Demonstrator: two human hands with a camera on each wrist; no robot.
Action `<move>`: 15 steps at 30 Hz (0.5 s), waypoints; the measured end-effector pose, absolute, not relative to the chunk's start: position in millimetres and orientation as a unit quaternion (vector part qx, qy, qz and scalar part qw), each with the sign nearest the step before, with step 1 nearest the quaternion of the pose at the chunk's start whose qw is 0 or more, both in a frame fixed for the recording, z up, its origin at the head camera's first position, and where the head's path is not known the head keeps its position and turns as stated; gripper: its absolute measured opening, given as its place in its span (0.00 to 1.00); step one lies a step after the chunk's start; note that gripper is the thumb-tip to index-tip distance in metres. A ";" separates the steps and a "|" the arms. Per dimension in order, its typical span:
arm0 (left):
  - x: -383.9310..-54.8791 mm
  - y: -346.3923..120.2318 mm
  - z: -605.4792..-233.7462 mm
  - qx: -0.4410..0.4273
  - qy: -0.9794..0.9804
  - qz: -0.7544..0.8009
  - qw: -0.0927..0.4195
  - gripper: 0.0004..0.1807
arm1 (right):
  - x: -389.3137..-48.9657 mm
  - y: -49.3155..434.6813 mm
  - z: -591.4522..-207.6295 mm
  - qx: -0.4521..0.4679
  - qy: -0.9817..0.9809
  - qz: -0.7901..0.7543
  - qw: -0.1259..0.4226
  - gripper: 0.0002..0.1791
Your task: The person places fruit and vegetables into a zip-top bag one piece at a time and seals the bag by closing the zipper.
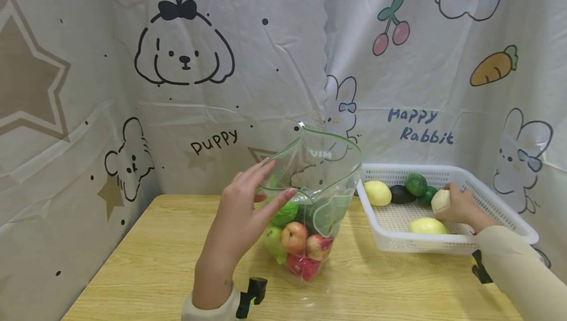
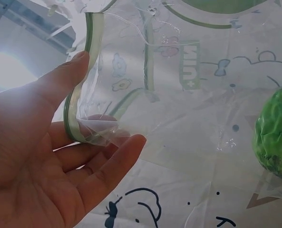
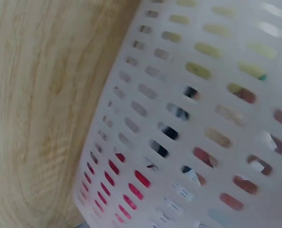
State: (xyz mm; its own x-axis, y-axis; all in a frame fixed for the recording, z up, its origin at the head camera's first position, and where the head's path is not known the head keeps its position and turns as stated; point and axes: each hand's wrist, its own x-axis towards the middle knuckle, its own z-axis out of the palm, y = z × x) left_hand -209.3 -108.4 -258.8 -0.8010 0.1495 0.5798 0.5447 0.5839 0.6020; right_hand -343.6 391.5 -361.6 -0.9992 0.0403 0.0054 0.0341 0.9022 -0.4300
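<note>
A clear zip bag (image 1: 328,178) with a green-edged mouth stands upright on the table, holding several fruits, among them an orange-coloured fruit (image 1: 294,238) and a wrinkled green one (image 2: 276,135). My left hand (image 1: 241,212) is at the left of its mouth, thumb and fingers spread apart and touching the rim; some fingertips show through the plastic in the left wrist view. Inside the white basket (image 1: 421,244), my right hand (image 1: 462,208) grips a pale, cream-coloured round item (image 1: 440,202). The right wrist view shows mostly the basket's slotted wall (image 3: 145,109), hiding that grip.
Also in the basket are a yellow fruit (image 1: 377,193), a lemon-like one (image 1: 427,226), a dark avocado-like one (image 1: 402,194) and green ones (image 1: 416,184). A printed curtain (image 1: 266,94) hangs behind the wooden table (image 1: 159,252).
</note>
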 end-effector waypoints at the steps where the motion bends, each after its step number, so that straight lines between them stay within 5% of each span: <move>1: -209.1 -108.9 -258.9 -0.203 -0.856 -0.409 0.242 0.36 | -343.9 391.6 -360.6 -0.012 -0.975 0.219 0.020 0.46; 15: -208.1 -112.0 -257.7 -0.203 -0.854 -0.419 0.230 0.37 | -335.3 379.7 -333.6 0.025 -0.957 0.254 0.142 0.41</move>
State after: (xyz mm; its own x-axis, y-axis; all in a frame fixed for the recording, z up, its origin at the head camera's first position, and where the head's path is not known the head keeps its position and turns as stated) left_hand -208.1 -112.0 -257.7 -0.8113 0.1540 0.5640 0.5402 0.5665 0.6223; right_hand -335.3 379.7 -333.6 -0.9584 0.0245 0.2844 -0.1195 0.8702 -0.4779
